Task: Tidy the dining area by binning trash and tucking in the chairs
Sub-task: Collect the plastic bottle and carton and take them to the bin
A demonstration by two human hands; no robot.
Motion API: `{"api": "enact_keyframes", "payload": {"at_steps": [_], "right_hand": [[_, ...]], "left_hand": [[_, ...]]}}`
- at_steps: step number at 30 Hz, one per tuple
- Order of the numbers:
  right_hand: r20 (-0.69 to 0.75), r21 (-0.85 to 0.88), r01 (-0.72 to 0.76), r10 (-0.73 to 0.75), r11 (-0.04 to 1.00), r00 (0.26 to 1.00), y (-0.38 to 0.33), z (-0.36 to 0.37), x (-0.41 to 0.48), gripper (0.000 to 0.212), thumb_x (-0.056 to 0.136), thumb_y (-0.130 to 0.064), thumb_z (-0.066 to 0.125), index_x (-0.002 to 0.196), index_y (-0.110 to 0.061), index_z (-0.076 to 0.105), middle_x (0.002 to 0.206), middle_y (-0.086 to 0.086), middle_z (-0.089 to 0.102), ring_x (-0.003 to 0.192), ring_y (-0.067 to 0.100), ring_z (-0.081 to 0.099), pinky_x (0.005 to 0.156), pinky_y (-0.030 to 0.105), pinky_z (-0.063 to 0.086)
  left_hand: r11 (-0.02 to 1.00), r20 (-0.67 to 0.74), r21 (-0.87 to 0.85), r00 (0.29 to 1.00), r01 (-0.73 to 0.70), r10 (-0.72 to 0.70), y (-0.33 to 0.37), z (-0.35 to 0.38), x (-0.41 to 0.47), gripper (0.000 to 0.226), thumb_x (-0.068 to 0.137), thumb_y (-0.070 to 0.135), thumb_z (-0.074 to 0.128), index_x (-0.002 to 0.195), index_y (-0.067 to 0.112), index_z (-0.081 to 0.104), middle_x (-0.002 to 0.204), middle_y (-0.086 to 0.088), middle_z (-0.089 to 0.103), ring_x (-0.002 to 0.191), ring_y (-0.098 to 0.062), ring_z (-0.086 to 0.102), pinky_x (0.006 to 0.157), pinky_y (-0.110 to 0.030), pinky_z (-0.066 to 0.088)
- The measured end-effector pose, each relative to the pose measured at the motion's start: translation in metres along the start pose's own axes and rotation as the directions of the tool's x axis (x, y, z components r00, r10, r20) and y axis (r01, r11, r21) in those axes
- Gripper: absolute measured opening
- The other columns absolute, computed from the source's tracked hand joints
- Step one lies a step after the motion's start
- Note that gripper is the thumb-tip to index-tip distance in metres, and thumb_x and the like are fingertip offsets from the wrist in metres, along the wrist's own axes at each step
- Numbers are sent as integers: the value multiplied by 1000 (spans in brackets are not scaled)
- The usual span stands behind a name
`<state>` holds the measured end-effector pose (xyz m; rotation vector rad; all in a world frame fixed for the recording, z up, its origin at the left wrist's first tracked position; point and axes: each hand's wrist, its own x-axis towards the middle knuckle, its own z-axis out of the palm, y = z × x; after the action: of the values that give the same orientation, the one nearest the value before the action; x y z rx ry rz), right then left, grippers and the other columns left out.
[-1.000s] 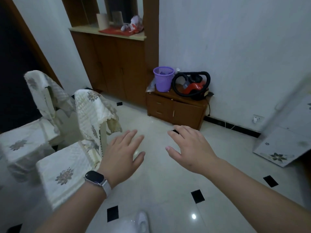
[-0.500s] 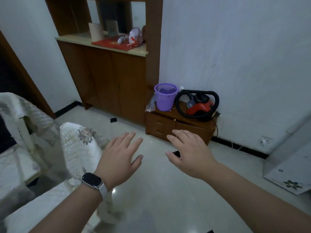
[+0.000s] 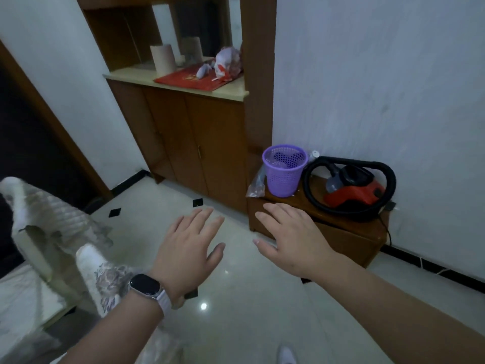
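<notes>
Chairs [image 3: 44, 222] with white flowered covers stand at about 8 o'clock in the view, blurry, one close behind the other. Up at 2 o'clock a purple bin [image 3: 284, 170] sits on a low wooden cabinet [image 3: 341, 237] by the wall, with a clear plastic bag [image 3: 256, 186] touching its left side and a red vacuum [image 3: 351, 193] with a black hose at its 3 o'clock. The left hand [image 3: 187, 252], with a watch [image 3: 145, 285] on its wrist, and the right hand [image 3: 294, 237] reach out side by side over the shiny floor [image 3: 249, 311], palms down, fingers straight and a little spread, thumbs out. A tall brown cupboard [image 3: 199, 143] stands at 12 o'clock with a red mat [image 3: 199, 80] on its shelf.
</notes>
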<state>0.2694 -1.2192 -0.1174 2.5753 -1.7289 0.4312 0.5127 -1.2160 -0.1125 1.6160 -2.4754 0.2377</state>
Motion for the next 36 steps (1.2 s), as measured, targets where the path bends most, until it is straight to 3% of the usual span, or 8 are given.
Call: {"api": "enact_keyframes", "payload": {"at_steps": [7,14,23,27,33,36], "right_hand": [[14,20,69,-70,997,997,91,-11,120,57,91,-59,36,135,-25,49,141,0,48,129,21,41,102,40,36],[30,72,160,-163,984,986,102,2,218,59,93,-59,33,139,-25,46,146,0,43,134,22,37,105,42,33],[101,51,283,-286,958,953,61,60,367,58,96,-59,30,146,-30,35,154,-5,30,141,17,22,113,35,18],[115,33,278,-280,960,953,36,86,447,57,95,-61,31,144,-32,37,153,-7,33,141,15,25,105,27,11],[106,2,328,-327,945,939,-22,110,559,57,94,-62,31,141,-31,42,149,-6,40,138,17,33,110,35,24],[120,3,373,-370,928,921,-42,125,597,57,95,-61,31,142,-31,40,150,-6,39,138,16,31,110,34,22]], "left_hand": [[997,-15,32,998,65,-64,-2,5,128,54,90,50,39,133,21,54,138,-9,56,129,-29,52,103,-50,46],[980,-8,58,982,191,-191,-54,22,181,55,91,51,39,137,24,52,143,-5,52,134,-25,47,108,-47,41],[950,-32,49,951,308,-307,-184,71,233,53,90,50,44,135,24,54,141,-6,55,131,-26,49,106,-44,41],[937,-24,-4,937,349,-349,-256,94,264,53,90,50,39,133,24,55,140,-5,55,131,-26,50,106,-45,41],[935,-43,-10,934,355,-355,-371,101,304,53,91,51,40,133,22,56,139,-6,56,130,-27,51,105,-46,44],[917,-60,-18,915,400,-400,-408,101,309,54,91,52,39,134,23,55,140,-6,55,131,-27,50,106,-45,41]]}}
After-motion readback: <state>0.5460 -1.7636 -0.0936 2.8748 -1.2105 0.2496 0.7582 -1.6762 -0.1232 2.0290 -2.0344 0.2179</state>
